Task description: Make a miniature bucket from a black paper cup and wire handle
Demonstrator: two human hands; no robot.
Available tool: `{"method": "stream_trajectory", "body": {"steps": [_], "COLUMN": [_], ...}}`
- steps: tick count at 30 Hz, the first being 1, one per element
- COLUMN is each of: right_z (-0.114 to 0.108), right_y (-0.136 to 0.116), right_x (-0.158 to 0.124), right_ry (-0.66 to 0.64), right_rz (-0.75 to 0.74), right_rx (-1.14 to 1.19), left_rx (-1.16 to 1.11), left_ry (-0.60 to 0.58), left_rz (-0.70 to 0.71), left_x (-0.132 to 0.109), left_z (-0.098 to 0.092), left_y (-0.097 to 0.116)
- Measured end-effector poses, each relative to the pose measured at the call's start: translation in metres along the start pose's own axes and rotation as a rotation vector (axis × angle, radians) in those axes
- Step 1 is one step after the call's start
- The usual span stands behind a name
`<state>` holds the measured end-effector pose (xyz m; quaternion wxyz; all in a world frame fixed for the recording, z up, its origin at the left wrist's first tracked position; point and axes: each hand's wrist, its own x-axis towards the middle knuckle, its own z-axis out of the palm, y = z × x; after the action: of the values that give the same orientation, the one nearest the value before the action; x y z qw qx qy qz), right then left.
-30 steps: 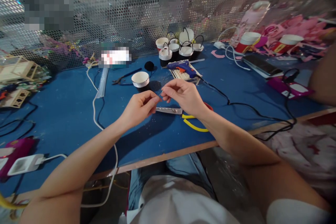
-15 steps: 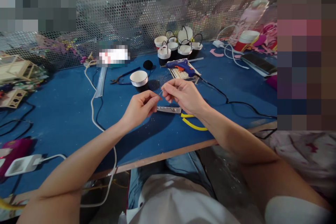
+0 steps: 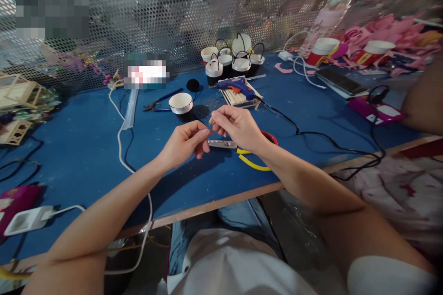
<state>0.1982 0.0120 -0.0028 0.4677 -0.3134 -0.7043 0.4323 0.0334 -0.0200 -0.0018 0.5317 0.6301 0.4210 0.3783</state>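
Note:
My left hand (image 3: 188, 143) and my right hand (image 3: 233, 124) meet close together above the blue table, fingertips nearly touching. Both are closed in a pinch. Something thin and pale shows at the right fingertips, too small to name; what the left fingers hold is hidden. Just below the hands lies a pair of scissors (image 3: 223, 144) with yellow and red handles, partly covered by my right wrist. A paper cup (image 3: 181, 103), white inside with a dark lower part, stands just behind my left hand. Behind my right hand a blue glue gun (image 3: 237, 86) rests on pale sticks (image 3: 232, 97).
Several small cups with black handles (image 3: 224, 60) stand at the back by the mesh wall (image 3: 166, 14). Pliers (image 3: 162, 101) and a black ball (image 3: 193, 85) lie left of them. Cables cross the table (image 3: 86, 147); a phone (image 3: 341, 82) lies right. Another person's arm (image 3: 424, 97) is at far right.
My hands stay close together, pinching; the thin pale strand between them shows less now. My right hand has shifted slightly left, and more of the red scissor handle is visible.

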Motion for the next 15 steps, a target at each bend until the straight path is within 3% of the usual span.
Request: {"method": "stream_trajectory", "body": {"steps": [15], "right_z": [-0.0039], "right_y": [0.0035], "right_x": [0.0038], "right_ry": [0.042], "right_rz": [0.058], "right_rx": [0.168], "left_rx": [-0.055], "left_ry": [0.037], "left_rz": [-0.017], "left_x": [0.0019], "left_z": [0.0030], "left_y": [-0.0048]}}
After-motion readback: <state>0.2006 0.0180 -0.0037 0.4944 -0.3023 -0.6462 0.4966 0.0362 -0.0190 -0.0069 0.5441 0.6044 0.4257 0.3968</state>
